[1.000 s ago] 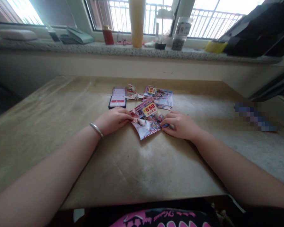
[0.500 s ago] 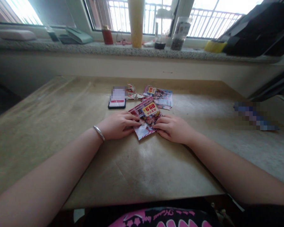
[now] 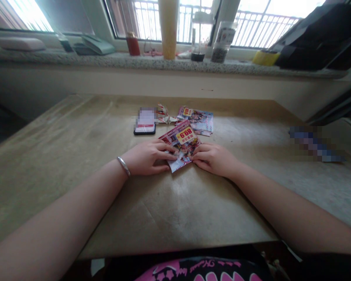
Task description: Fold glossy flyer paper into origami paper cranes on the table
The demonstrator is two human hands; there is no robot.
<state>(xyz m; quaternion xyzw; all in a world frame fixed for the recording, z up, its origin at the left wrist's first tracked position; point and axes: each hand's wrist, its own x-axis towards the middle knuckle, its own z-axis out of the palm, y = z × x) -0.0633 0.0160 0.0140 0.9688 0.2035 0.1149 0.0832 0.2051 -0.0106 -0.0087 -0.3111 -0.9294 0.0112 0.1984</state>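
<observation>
A colourful printed flyer (image 3: 183,145) with a yellow price box lies slanted on the table between my hands. My left hand (image 3: 150,157), with a silver bangle at the wrist, comes from the left; its fingers press on the flyer's left edge and the thumb is close beside that edge. On the other side, my right hand (image 3: 215,159) grips the lower right edge with fingers bent together. Just behind lies a stack of similar flyers (image 3: 203,120). A folded paper piece (image 3: 165,117), white with red, sits left of the stack.
A phone (image 3: 145,127) with its screen lit rests left of the folded paper. A blurred blue-purple item (image 3: 316,144) lies at the table's right side. Along the windowsill (image 3: 152,62) stand a red jar (image 3: 132,43), a tall yellow cylinder (image 3: 168,31), clear containers and a black bag (image 3: 312,39).
My left fingers have slid slightly right and down on the flyer. The right hand and the flyer have barely shifted.
</observation>
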